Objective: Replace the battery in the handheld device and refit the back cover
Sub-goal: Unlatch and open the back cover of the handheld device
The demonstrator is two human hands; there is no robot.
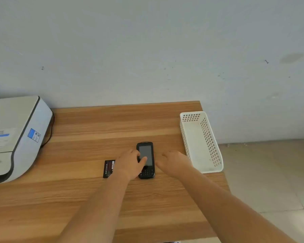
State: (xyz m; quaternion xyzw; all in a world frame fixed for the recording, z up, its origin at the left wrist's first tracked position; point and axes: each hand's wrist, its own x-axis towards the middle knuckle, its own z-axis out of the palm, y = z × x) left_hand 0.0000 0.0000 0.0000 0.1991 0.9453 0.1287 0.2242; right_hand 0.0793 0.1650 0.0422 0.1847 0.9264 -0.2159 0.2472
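A black handheld device (146,151) lies face up on the wooden table (95,199), screen and keypad showing. My left hand (130,162) rests on its left side, with the thumb across the screen and fingers around the edge. My right hand (174,159) lies just to the right of the device, fingers curled, apart from it and holding nothing. A flat black battery (108,168) lies on the table to the left, partly hidden by my left hand. The back cover is not in view.
A white perforated plastic basket (203,142) stands at the table's right edge. A white printer (14,135) with a black cable sits at the left. The wall runs along the table's far edge; tiled floor lies to the right.
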